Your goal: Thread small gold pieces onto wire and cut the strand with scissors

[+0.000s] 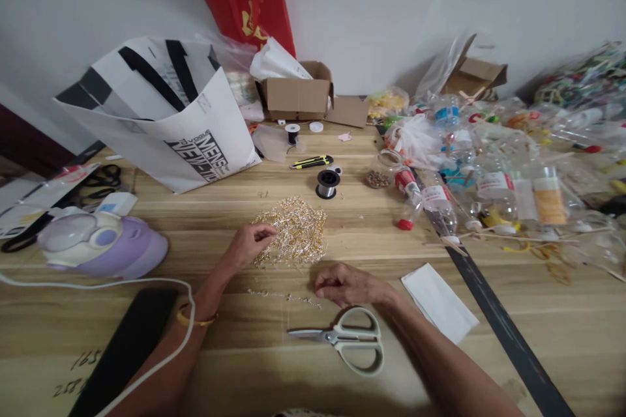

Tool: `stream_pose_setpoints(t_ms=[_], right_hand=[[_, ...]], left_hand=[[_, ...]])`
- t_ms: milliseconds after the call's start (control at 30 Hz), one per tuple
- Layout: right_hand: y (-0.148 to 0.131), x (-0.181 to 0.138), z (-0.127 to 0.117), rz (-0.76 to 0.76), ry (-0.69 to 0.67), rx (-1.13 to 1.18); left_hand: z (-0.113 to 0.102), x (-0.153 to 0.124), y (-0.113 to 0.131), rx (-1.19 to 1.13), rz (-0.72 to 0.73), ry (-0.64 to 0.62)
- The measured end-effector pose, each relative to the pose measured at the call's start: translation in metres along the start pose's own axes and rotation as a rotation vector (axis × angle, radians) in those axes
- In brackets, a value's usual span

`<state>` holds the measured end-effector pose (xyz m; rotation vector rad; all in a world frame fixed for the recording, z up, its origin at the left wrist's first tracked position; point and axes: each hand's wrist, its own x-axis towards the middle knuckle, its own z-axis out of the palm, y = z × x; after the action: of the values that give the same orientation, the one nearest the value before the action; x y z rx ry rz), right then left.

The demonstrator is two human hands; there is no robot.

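Observation:
A loose heap of gold and silver beads (296,229) lies mid-table. My left hand (248,246) is at the heap's left edge, thumb and fingertips pinched together; whatever is between them is too small to name. To the right and nearer me, my right hand (345,284) rests low over the wood with its fingers curled in, and their tips hide anything in them. A short beaded chain (288,298) stretches across the table just left of the right fingers. Grey-handled scissors (359,341) lie closed below the right hand, blades pointing left.
Behind the heap are a spool of clear line (327,184), a yellow-black utility knife (312,161) and a jar of beads (382,169). White folded paper (440,303) lies right. A purple device (105,241) and dark phone-like slab (130,345) flank my left arm. Plastic bottles (440,199) crowd the right.

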<state>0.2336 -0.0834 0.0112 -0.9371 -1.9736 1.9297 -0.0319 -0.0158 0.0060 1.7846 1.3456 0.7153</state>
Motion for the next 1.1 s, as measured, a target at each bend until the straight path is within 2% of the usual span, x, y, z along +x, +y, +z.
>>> stream_pose_setpoints(t_ms=[167, 467, 667, 833, 1100], right_hand=[[0.0061, 0.0006, -0.0001, -0.008, -0.004, -0.008], [0.0071, 0.0006, 0.0007, 0.034, 0.002, -0.016], [0.0056, 0.0009, 0.0004, 0.011, -0.001, -0.005], [0.0065, 0.0004, 0.0001, 0.0, -0.008, 0.014], [0.0083, -0.0001, -0.0006, 0.0, -0.005, -0.018]], left_hand=[[-0.0001, -0.0009, 0.0004, 0.002, 0.018, -0.006], [0.0062, -0.0002, 0.0075, -0.4, -0.117, -0.022], [0.0089, 0.0008, 0.0062, -0.559, -0.162, -0.014], [0.0083, 0.0003, 0.0056, -0.569, -0.194, -0.038], [0.0061, 0.0009, 0.0037, -0.434, -0.144, -0.008]])
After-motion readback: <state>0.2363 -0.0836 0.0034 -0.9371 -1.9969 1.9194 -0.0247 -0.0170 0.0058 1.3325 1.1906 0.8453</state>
